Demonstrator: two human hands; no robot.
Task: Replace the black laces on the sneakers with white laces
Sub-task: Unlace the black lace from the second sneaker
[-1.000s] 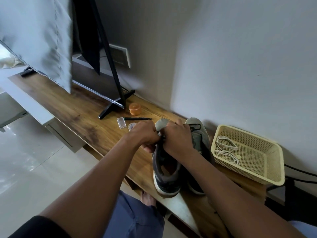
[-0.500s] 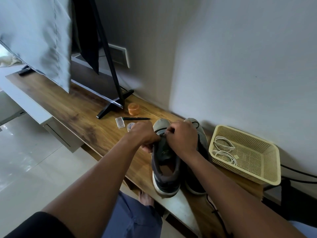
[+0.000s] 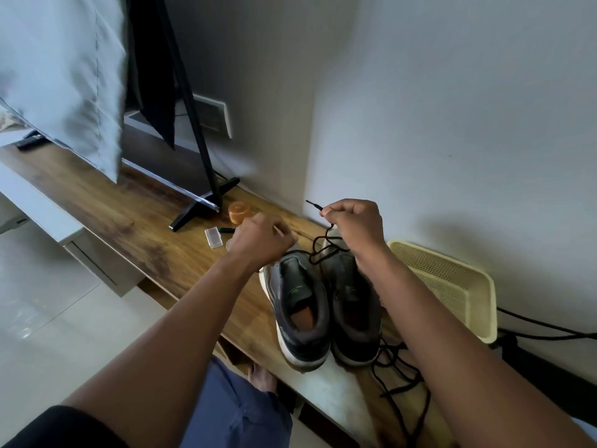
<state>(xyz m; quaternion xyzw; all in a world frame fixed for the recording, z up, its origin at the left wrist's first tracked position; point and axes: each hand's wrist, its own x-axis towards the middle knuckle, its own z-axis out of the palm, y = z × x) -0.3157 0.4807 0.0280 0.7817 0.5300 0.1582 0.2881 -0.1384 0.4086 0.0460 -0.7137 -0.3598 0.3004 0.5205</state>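
Two dark grey sneakers with white soles stand side by side, heels toward me, on the wooden shelf (image 3: 135,227): the left sneaker (image 3: 300,305) and the right sneaker (image 3: 352,308). My right hand (image 3: 353,221) is raised above their toes and pinches a black lace (image 3: 323,250), whose tip sticks out to the left of my fingers. The lace hangs in loops down to the shoes and runs left to my left hand (image 3: 261,240), which is curled and blurred and seems to grip it. Another black lace (image 3: 397,373) lies loose on the shelf by the right sneaker's heel.
A cream plastic basket (image 3: 452,279) stands right of the shoes, partly behind my right arm. An orange-lidded jar (image 3: 238,211), a small clear box (image 3: 214,237) and a pen lie by the black TV stand foot (image 3: 206,205). The wall is close behind; cables (image 3: 549,331) run at the right.
Both hands have lifted off the sneakers and moved apart. The right hand has risen, drawing the black lace up out of the shoe. The left sneaker's tongue now shows.
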